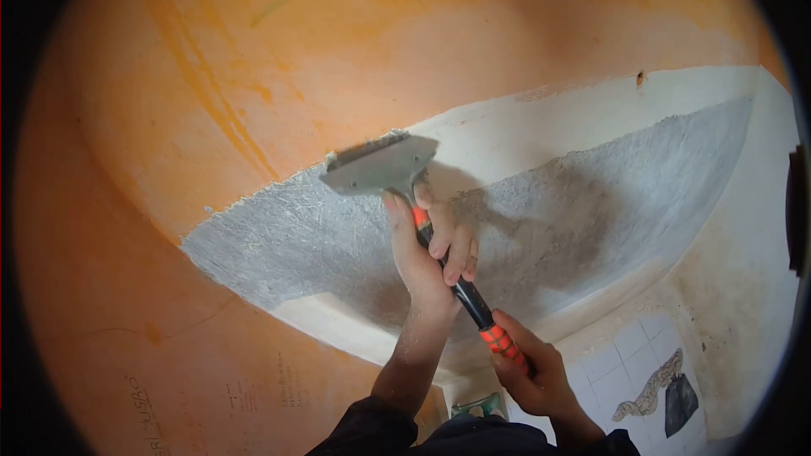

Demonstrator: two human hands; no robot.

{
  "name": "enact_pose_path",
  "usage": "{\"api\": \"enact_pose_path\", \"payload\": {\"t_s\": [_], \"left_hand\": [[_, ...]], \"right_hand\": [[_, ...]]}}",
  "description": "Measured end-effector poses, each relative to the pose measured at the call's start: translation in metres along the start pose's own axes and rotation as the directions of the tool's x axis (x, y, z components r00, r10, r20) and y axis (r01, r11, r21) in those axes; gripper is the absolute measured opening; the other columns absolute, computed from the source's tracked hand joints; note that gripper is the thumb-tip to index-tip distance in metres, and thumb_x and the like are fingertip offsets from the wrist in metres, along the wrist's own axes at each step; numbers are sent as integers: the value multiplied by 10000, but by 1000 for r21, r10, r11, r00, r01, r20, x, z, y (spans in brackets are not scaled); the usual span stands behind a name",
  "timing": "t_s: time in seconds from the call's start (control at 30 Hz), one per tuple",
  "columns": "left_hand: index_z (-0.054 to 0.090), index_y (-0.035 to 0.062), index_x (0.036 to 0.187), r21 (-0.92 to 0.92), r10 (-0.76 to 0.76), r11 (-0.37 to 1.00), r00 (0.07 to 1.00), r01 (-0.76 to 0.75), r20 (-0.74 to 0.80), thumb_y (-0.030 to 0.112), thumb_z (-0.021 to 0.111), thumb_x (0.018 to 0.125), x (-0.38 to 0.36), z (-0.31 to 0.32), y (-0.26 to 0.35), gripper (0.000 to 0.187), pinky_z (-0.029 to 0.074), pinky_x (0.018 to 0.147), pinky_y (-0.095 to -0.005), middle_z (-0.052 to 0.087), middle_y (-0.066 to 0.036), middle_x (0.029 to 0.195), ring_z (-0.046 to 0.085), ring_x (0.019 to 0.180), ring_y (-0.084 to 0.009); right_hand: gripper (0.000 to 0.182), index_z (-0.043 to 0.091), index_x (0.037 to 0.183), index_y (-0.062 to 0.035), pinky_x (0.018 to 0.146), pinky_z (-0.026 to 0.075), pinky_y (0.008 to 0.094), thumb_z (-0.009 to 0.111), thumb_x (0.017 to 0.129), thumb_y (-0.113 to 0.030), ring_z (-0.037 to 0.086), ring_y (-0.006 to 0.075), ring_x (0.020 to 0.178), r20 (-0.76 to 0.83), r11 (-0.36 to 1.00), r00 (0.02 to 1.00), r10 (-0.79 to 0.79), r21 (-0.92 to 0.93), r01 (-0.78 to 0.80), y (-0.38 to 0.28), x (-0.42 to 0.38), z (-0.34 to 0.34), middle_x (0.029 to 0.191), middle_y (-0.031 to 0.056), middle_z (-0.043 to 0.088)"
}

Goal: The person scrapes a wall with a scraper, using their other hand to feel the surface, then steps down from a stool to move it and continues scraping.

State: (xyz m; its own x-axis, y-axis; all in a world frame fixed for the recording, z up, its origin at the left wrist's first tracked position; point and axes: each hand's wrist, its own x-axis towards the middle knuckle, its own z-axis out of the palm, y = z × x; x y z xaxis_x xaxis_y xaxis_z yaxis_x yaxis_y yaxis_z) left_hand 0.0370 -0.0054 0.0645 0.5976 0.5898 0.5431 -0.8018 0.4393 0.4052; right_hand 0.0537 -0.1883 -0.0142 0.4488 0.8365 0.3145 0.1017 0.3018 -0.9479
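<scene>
A long-handled scraper [475, 302] slants across the middle of the view, its wide metal head [380, 171] up at the wall. My left hand [435, 249] wraps around the black shaft just below the head. Lower down, my right hand [534, 369] is closed on the orange-and-black grip near the handle's end. The blade side of the head lies at the border between orange paint [279, 76] and a rough grey stripped patch [279, 241]. Pale dust speckles my left forearm.
A white band [541, 131] runs above the grey area at right. Handwriting [291, 384] marks the orange wall at lower left. White tiles [629, 342], a dark object [681, 405], a pale knobbly strip [659, 384] and a green item [480, 406] appear below.
</scene>
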Motion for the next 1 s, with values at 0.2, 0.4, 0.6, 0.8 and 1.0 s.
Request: {"api": "enact_pose_path", "payload": {"t_s": [0.2, 0.4, 0.6, 0.8, 1.0], "left_hand": [[503, 108, 1022, -17, 8, 1000, 1000, -8, -2, 478, 297, 1040, 5, 3, 2, 424, 358, 283, -230, 320, 47, 535, 287, 298, -61], [502, 114, 1013, -10, -20, 1000, 1000, 19, -22, 494, 291, 1035, -3, -5, 0, 435, 347, 278, -224, 318, 52, 534, 279, 293, -59], [464, 141, 998, 87, -26, 996, 997, 32, -67, 540, 252, 1024, 1, -5, 5, 453, 302, 287, -219, 300, 60, 527, 245, 294, -61], [484, 138, 1023, 214, -106, 968, 988, 128, -110, 544, 258, 1021, -23, -53, -1, 464, 310, 291, -224, 309, 63, 528, 252, 294, -61], [454, 111, 1029, 440, -130, 882, 985, 167, -113, 454, 333, 1032, -42, -86, 10, 364, 299, 321, -239, 324, 39, 542, 289, 333, -70]], "right_hand": [[495, 447, 1404, -11, 627, 406, 183, 598, 937, -82, 455, 20, 662, -19, 1000, 1000, -5, 2, 5, -3, 4, 2, 865, 2, 640], [495, 432, 1406, 7, 601, 417, 200, 577, 940, -75, 478, 38, 645, -16, 998, 1000, 12, -57, -13, -3, 0, 6, 815, 6, 615], [507, 444, 1406, -23, 623, 417, 182, 608, 929, -72, 485, 27, 646, -5, 996, 998, -56, -73, 56, 17, 11, 5, 839, 14, 659], [582, 391, 1434, -25, 625, 442, 234, 629, 913, -128, 521, 68, 654, -42, 990, 999, 19, -142, -25, 72, 6, 24, 762, 44, 615], [583, 389, 1440, -52, 617, 445, 255, 614, 924, -203, 550, 115, 612, 46, 975, 983, 176, -144, -168, 120, 12, 38, 731, 48, 597]]}}
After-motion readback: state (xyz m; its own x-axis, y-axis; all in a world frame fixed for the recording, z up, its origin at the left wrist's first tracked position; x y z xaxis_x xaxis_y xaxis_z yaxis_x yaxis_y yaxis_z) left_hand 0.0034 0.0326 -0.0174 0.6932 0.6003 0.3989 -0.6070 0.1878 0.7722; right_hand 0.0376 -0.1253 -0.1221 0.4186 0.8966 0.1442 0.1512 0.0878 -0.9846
